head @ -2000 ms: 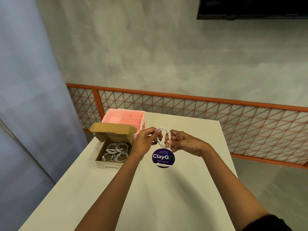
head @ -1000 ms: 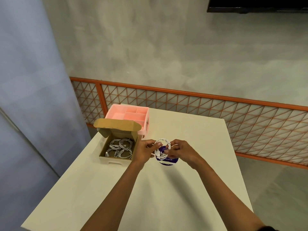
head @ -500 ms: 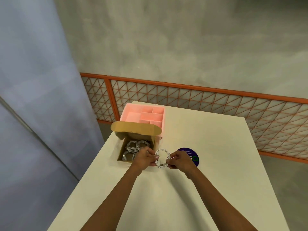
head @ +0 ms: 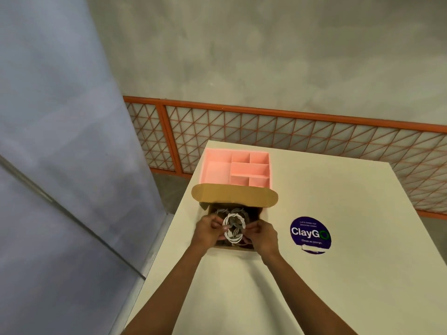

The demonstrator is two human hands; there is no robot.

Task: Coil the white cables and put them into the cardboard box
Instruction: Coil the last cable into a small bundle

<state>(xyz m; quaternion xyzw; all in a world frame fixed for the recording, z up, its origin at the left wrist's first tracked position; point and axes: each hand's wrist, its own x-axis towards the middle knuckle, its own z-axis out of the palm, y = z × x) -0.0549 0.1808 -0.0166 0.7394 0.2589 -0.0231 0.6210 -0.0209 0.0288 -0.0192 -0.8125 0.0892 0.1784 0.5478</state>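
Both hands are shifting left off the sticker (head: 310, 234) w/ the coiled cable (head: 233, 228), now over the open cardboard box (head: 234, 199). Left hand (head: 207, 230) & right hand (head: 261, 234) are pinching its sides. Other coils prob. lying underneath; drop seems next.

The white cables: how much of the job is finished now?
Done: several coiled cables already lie in the cardboard box. In hand: left hand and right hand hold one coiled white cable over the box. Left: release it; no loose cables show on the table.
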